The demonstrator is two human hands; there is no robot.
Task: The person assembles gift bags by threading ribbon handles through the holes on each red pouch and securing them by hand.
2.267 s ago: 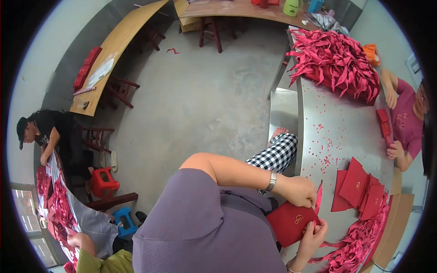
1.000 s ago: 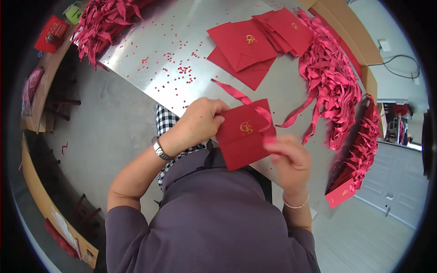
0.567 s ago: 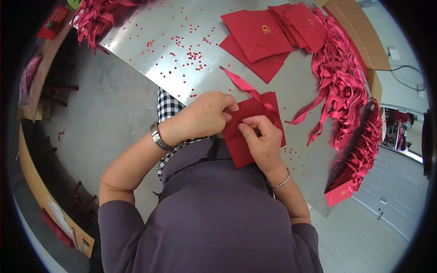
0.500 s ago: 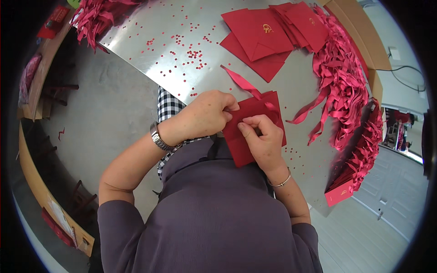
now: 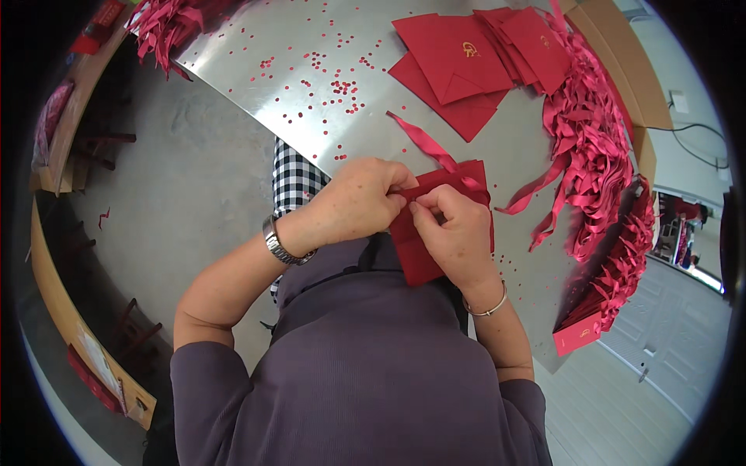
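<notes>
A small red paper bag [image 5: 420, 262] lies flat at the table's near edge, against my body. The fingers of my left hand [image 5: 359, 200] are closed on its upper left edge. My right hand [image 5: 460, 237] rests over the bag in a pinch, its thumb and forefinger close to the left fingertips. What the right fingertips pinch is too small to make out. A dark pink ribbon [image 5: 426, 143] stretches from the bag's top onto the metal table, and part of it passes behind my right hand.
Flat red bags with gold emblems [image 5: 458, 58] lie overlapping on the metal table [image 5: 350, 136]. Right of them is a heap of pink ribbons [image 5: 587, 147], then a row of ribboned bags [image 5: 579, 334]. Red confetti dots [image 5: 342, 88] are scattered about. More ribbons [image 5: 167, 35] hang at the far left corner.
My right thumb and forefinger have moved up and left across the bag, closer to the left fingertips. The left hand keeps its place on the bag's edge. The whole view has shifted slightly.
</notes>
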